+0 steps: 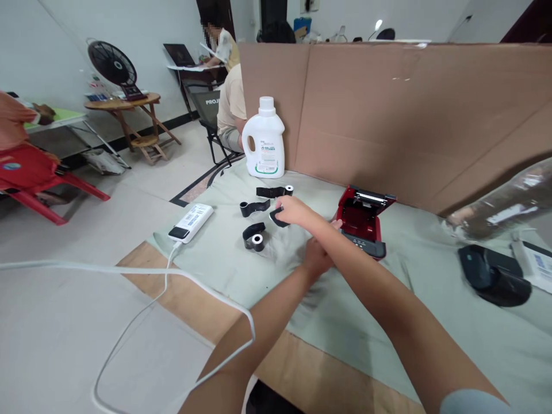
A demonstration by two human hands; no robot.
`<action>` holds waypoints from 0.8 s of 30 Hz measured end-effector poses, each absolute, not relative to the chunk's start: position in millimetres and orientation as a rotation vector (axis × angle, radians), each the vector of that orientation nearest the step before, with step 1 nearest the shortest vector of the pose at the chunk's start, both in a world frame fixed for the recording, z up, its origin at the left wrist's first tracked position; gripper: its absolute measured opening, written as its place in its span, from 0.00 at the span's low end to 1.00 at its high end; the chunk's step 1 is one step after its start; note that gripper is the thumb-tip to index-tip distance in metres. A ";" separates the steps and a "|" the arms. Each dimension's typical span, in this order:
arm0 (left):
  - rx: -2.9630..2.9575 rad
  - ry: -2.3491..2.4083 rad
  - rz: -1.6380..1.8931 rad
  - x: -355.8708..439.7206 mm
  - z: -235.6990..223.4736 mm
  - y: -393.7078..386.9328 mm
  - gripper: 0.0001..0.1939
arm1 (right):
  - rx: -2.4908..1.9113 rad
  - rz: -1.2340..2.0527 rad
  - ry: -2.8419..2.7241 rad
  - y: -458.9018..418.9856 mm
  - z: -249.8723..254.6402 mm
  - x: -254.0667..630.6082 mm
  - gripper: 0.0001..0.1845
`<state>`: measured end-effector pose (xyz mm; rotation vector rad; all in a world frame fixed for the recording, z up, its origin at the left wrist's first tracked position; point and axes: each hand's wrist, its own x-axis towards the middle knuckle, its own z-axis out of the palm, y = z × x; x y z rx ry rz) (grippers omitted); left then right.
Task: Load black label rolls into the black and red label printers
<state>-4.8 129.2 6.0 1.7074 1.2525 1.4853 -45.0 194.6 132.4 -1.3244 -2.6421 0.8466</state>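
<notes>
My right hand [295, 210] reaches across my left arm, its fingers closed on a small black roll [280, 218] with a pale edge. Close by on the cloth lie more partly unwound black rolls: one at the back [271, 192], one in the middle [255, 207] and one in front [255, 237]. A red and black portable printer [366, 224] stands with its lid raised, showing a red compartment. Against its left side is my left hand [319, 254], with a fingertip on the printer's edge. My right forearm hides part of that hand.
A white detergent bottle [266, 141] stands before a cardboard partition [379, 121]. A white power bank [192, 223] with a white cable [207, 283] lies left. A black device [494, 276] and a clear plastic bottle [504, 198] lie right. Other people sit beyond.
</notes>
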 end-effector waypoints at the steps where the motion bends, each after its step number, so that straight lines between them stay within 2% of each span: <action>1: 1.721 1.295 1.486 -5.2 5.9 128.0 0.19 | -1.270 1.040 -2.463 192.3 136.5 -27.2 0.13; 4: 1.741 1.412 1.503 -3.8 3.6 125.8 0.13 | -1.116 1.557 -1.920 180.9 148.4 34.5 0.15; 7: 1.659 1.414 1.584 0.3 0.5 126.3 0.15 | -0.924 1.715 -1.640 169.4 156.1 95.7 0.18; 9: 1.574 1.348 1.633 2.6 -0.1 127.1 0.19 | -0.893 1.632 -1.615 166.9 158.0 130.2 0.18; 15: 1.603 1.295 1.581 0.6 7.6 123.2 0.27 | -1.197 1.235 -1.806 181.9 147.7 189.7 0.12; 19: 1.686 1.452 1.579 -1.3 22.7 125.1 0.25 | -1.223 1.136 -1.949 191.3 137.6 197.6 0.13; 24: 1.890 1.430 1.375 -10.3 72.3 155.9 0.17 | -1.179 1.064 -2.050 195.5 128.7 194.1 0.16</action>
